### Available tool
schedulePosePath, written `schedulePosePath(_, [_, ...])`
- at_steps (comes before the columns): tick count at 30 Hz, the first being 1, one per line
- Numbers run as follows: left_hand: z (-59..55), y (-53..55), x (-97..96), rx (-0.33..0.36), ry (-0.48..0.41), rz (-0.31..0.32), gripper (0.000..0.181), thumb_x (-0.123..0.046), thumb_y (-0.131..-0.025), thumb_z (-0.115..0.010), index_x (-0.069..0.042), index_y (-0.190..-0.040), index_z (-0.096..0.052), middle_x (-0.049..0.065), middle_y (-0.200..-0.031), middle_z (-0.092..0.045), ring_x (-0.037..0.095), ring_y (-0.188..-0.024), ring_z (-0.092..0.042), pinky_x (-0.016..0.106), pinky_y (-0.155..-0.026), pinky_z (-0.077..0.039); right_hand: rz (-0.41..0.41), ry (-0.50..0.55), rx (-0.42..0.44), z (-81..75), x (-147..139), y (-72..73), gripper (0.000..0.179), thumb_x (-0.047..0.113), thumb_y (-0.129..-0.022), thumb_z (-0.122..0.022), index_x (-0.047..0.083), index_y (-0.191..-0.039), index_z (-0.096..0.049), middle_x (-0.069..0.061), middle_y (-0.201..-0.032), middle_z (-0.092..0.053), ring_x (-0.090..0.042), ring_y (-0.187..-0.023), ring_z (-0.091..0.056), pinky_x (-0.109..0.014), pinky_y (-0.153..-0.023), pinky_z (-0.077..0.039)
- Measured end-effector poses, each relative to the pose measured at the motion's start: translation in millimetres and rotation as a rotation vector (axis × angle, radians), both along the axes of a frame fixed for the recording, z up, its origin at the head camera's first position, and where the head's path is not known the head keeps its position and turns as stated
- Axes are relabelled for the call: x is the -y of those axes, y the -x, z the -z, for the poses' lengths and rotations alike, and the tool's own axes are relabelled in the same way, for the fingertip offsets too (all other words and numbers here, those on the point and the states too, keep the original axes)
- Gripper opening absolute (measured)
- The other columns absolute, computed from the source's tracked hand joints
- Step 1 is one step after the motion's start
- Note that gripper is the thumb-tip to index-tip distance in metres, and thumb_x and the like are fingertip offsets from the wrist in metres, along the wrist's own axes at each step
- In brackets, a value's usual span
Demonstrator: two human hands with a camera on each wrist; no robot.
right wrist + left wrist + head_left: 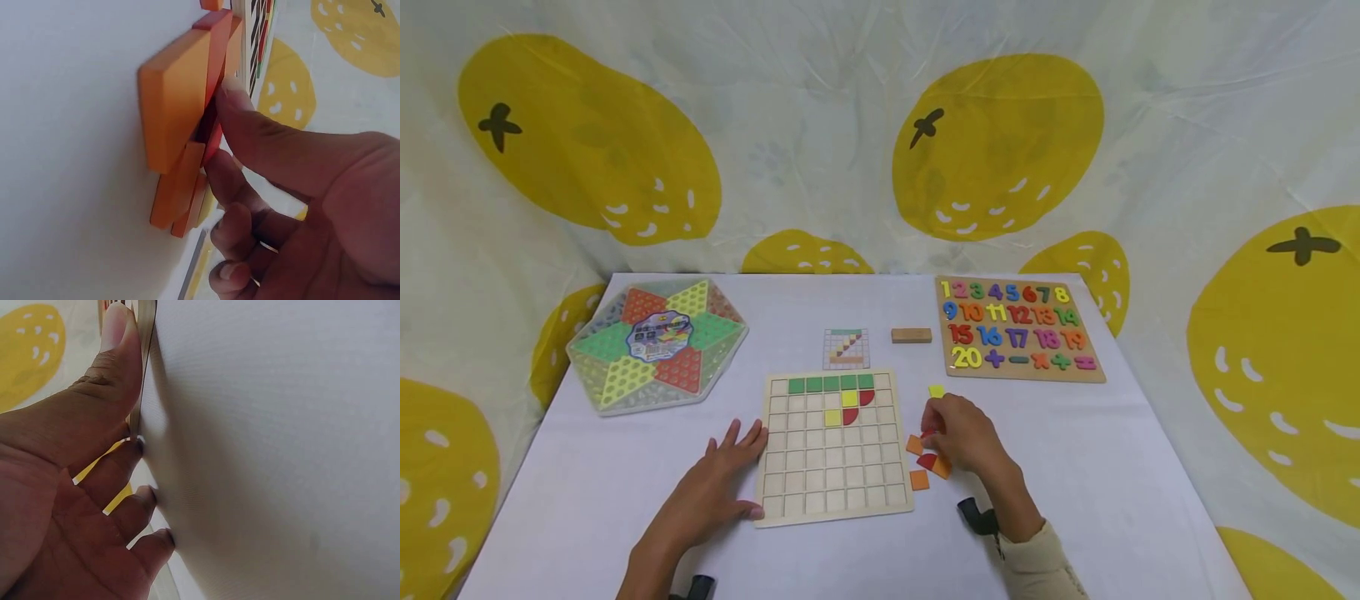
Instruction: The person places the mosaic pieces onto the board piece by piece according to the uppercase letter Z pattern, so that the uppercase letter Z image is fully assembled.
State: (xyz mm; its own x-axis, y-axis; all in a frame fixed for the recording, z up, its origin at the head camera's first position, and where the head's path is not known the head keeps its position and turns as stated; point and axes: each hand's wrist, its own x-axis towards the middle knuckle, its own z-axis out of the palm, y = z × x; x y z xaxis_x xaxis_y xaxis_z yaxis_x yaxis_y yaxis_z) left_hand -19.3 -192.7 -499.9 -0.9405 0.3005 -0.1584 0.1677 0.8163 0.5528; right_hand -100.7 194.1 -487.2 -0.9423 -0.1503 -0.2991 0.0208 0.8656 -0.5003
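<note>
Red piece (213, 145) pinched in the right hand (966, 433), just right of the board (835, 479)
Thumb and finger have it, with orange tiles (920, 480) right there too — meanwhile the left hand's (721, 479) spread pretty wide, touching the board's left edge. Green tiles (831, 384) sit in the board's top row.

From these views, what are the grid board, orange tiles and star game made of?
Grid board: likely wood, matte; pale tan, unpainted look.
Orange tiles: painted wood or plastic, can't tell; smooth, satin-looking, orange on faces and edges alike.
Star game: probably plastic, glossy; its corners look see-through.
</note>
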Motion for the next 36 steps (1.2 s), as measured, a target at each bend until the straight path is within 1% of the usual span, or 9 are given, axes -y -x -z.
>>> schedulePosePath(3, [-0.2, 0.1, -0.3, -0.001, -0.001, 0.0, 0.113, -0.025, -0.061, -0.099, -0.004, -0.159, -0.046, 0.016, -0.169, -0.038, 0.05, -0.161, -0.022, 0.075, -0.125, -0.022, -0.014, -0.003, -0.007, -1.3, 0, -1.0, 0.023, 0.009, -0.083, -0.09, 0.017, -0.091, -0.07, 0.0, -0.086, -0.06, -0.018, -0.085, -0.055, -0.033, -0.075, -0.056])
schedulePosePath(7, [-0.8, 0.4, -1.0, -0.004, 0.011, -0.001, 0.113, -0.025, -0.061, -0.1, -0.004, -0.159, -0.047, 0.016, -0.169, -0.039, 0.049, -0.161, -0.023, 0.074, -0.125, -0.023, -0.007, -0.025, -0.027, -2.5, 0, -1.9, 0.024, 0.009, -0.083, -0.089, 0.016, -0.096, -0.07, 0.0, -0.085, -0.06, -0.017, -0.084, -0.055, -0.035, -0.077, -0.056])
schedulePosePath(10, [-1.0, 0.2, -1.5, -0.006, 0.021, 0.0, 0.113, -0.025, -0.061, -0.1, -0.004, -0.159, -0.047, 0.016, -0.169, -0.039, 0.05, -0.161, -0.023, 0.074, -0.125, -0.024, 0.001, -0.065, -0.059, -1.7, 1, -2.1, 0.022, 0.012, -0.083, -0.09, 0.015, -0.095, -0.071, 0.001, -0.082, -0.059, -0.017, -0.084, -0.055, -0.035, -0.077, -0.057])
schedulePosePath(13, [-1.1, -0.2, -1.6, -0.008, 0.021, 0.001, 0.113, -0.025, -0.061, -0.1, -0.004, -0.159, -0.047, 0.016, -0.169, -0.039, 0.05, -0.16, -0.023, 0.074, -0.125, -0.024, 0.007, -0.123, -0.108, 1.5, 2, -1.7, 0.024, 0.016, -0.082, -0.092, 0.014, -0.094, -0.071, 0.001, -0.078, -0.058, -0.017, -0.081, -0.054, -0.034, -0.074, -0.055])
schedulePosePath(16, [-0.7, -0.7, -1.3, -0.012, 0.016, -0.001, 0.112, -0.025, -0.062, -0.099, -0.004, -0.159, -0.047, 0.016, -0.169, -0.039, 0.05, -0.16, -0.023, 0.075, -0.125, -0.024, 0.019, -0.137, -0.139, 4.7, 2, -0.9, 0.025, 0.017, -0.081, -0.093, 0.014, -0.094, -0.072, 0.001, -0.077, -0.059, -0.017, -0.081, -0.053, -0.033, -0.073, -0.054])
schedulePosePath(22, [0.4, -2.1, -0.9, -0.024, 0.007, -0.003, 0.111, -0.024, -0.062, -0.099, -0.004, -0.158, -0.048, 0.015, -0.168, -0.039, 0.049, -0.16, -0.024, 0.075, -0.125, -0.024, 0.051, -0.034, -0.118, 8.3, 2, 1.2, 0.026, 0.013, -0.082, -0.092, 0.015, -0.093, -0.069, 0.002, -0.082, -0.062, -0.017, -0.084, -0.056, -0.033, -0.076, -0.056])
schedulePosePath(29, [0.7, -1.8, -0.6, -0.028, 0.015, 0.005, 0.111, -0.024, -0.062, -0.099, -0.004, -0.159, -0.048, 0.016, -0.168, -0.039, 0.05, -0.16, -0.024, 0.075, -0.124, -0.025, 0.096, 0.115, -0.135, 2.0, 17, 3.7, 0.022, 0.013, -0.085, -0.09, 0.019, -0.088, -0.068, 0.004, -0.08, -0.062, -0.017, -0.084, -0.057, -0.03, -0.07, -0.051])
schedulePosePath(33, [0.6, -1.0, -0.3, -0.016, 0.009, 0.004, 0.112, -0.025, -0.062, -0.099, -0.005, -0.159, -0.047, 0.015, -0.169, -0.039, 0.05, -0.16, -0.023, 0.075, -0.125, -0.023, 0.044, 0.192, -0.147, -2.7, 35, 5.6, 0.021, 0.013, -0.086, -0.089, 0.021, -0.087, -0.07, 0.007, -0.08, -0.063, -0.016, -0.084, -0.056, -0.03, -0.071, -0.048])
schedulePosePath(36, [0.8, -0.8, -0.3, -0.012, 0.004, 0.005, 0.112, -0.025, -0.063, -0.099, -0.006, -0.16, -0.046, 0.014, -0.169, -0.038, 0.05, -0.161, -0.023, 0.074, -0.126, -0.023, -0.031, 0.238, -0.161, -6.4, 49, 6.2, 0.019, 0.012, -0.086, -0.088, 0.021, -0.086, -0.071, 0.008, -0.08, -0.064, -0.016, -0.086, -0.058, -0.031, -0.077, -0.047])
